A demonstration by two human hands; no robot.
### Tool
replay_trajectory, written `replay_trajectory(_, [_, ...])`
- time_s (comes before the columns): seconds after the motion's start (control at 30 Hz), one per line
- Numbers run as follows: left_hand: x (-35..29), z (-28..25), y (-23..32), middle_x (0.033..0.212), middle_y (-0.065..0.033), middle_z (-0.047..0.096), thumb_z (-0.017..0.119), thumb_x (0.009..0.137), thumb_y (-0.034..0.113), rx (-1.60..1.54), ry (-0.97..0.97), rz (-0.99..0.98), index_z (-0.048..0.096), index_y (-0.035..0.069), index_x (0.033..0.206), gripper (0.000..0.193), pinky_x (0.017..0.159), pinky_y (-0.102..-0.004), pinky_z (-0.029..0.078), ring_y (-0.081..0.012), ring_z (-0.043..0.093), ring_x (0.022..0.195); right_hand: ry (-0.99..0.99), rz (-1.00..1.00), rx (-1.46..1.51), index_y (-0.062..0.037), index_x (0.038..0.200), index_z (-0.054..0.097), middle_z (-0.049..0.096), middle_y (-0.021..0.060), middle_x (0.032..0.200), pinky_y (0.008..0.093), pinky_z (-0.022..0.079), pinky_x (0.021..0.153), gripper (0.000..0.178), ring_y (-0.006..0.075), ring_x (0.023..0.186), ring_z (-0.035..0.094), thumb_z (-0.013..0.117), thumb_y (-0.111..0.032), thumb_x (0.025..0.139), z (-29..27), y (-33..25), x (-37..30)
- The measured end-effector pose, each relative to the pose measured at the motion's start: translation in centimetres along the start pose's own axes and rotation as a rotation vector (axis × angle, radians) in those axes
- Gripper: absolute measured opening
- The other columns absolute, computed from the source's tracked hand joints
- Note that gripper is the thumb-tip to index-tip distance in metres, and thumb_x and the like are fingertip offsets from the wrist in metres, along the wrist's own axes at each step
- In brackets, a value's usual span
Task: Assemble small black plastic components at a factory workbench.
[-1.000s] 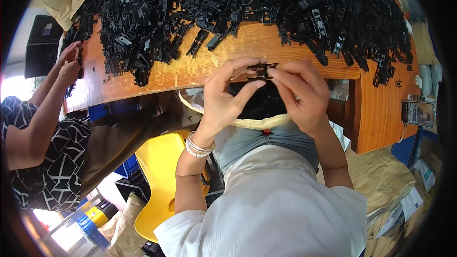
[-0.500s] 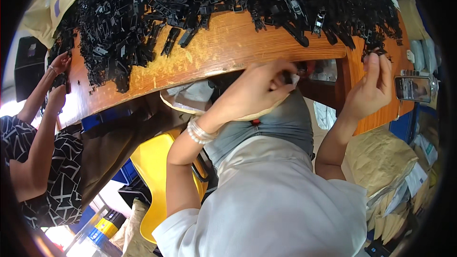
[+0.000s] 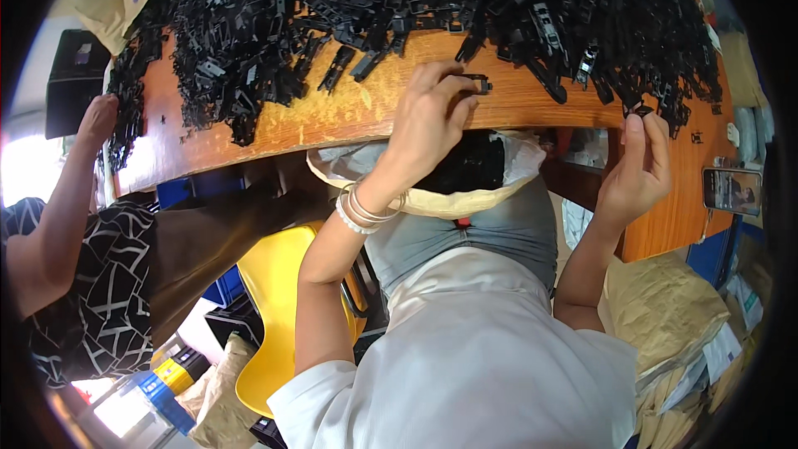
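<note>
My left hand (image 3: 428,120), with bracelets at its wrist, is above the table's front edge. Its bent fingers are at a small black plastic part (image 3: 480,83) and appear to grip one end of it. My right hand (image 3: 636,170) is raised at the right of the table. Its thumb and fingertips pinch another small black plastic part (image 3: 638,111), partly hidden by the fingers. A large heap of black plastic parts (image 3: 399,4) covers the back of the table. Below my left hand, an open pale sack (image 3: 499,198) on my lap has dark contents.
The wooden table (image 3: 374,104) curves across in front of me. At the left, a co-worker's hand (image 3: 100,116) is beside the heap. A phone (image 3: 731,191) stands at the right edge. A yellow chair (image 3: 278,299) and paper sacks (image 3: 665,308) are on either side of me.
My left hand has moved from over the sack up and left to the table, uncovering the sack's opening. My right hand has shifted slightly left and down. The co-worker's hand has also moved.
</note>
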State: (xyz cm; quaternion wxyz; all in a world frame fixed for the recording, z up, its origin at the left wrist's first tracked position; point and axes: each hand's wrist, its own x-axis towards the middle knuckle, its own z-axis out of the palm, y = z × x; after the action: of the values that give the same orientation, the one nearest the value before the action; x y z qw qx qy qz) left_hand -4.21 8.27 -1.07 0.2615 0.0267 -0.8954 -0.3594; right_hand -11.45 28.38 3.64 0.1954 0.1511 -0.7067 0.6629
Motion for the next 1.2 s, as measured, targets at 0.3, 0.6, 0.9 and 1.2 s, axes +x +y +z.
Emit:
replay_trajectory(0.3, [-0.5,-6.2,-4.1,0.079,-0.0132,0.054,0.066,0.069,0.011,0.315,0.104,-0.366,0.059,-0.002,0.079,0.018,0.06,-0.034,0.043,-0.0274,0.054,0.064,-0.17,-0.07,-0.023,0.0086,0.088,0.057,0.054,0.0071,0.089,0.0197,0.041,0.069,0.011,0.0106,0.079,0.05,0.057,0.006,0.077,1.1,-0.7,-1.1])
replay_trajectory(0.6, [-2.1,-5.5,-0.9,0.049,0.0007,0.048,0.072,0.066,0.001,-0.704,0.181,-0.626,0.048,0.002,0.069,0.024,0.038,-0.0156,0.031,-0.0034,0.043,0.042,-0.549,-0.01,0.017,0.0055,0.089,0.059,0.053,0.0046,0.081,0.0182,0.036,0.059,0.015,0.0077,0.068,0.045,0.059,0.007,0.074,3.3,-1.6,-4.1])
replay_trajectory(0.9, [-3.0,-5.0,1.9,0.07,0.0043,0.053,0.071,0.063,-0.004,-0.953,0.085,-0.658,0.06,0.0,0.093,0.032,0.05,-0.0125,0.03,0.0015,0.04,0.057,-0.577,-0.064,-0.081,0.0029,0.089,0.061,0.055,0.0054,0.076,0.0194,0.037,0.056,0.018,0.0096,0.063,0.047,0.061,0.007,0.071,3.9,-1.7,-5.5])
replay_trajectory(1.2, [-3.3,-4.7,3.0,0.077,-0.0041,0.054,0.061,0.072,-0.007,-1.23,-0.209,-0.628,0.049,-0.002,0.112,0.042,0.054,-0.0186,0.047,-0.0095,0.054,0.061,-0.61,-0.214,-0.04,0.0028,0.086,0.062,0.055,0.0081,0.075,0.0237,0.04,0.057,0.018,0.0161,0.067,0.054,0.06,0.01,0.069,5.6,-2.5,-5.9])
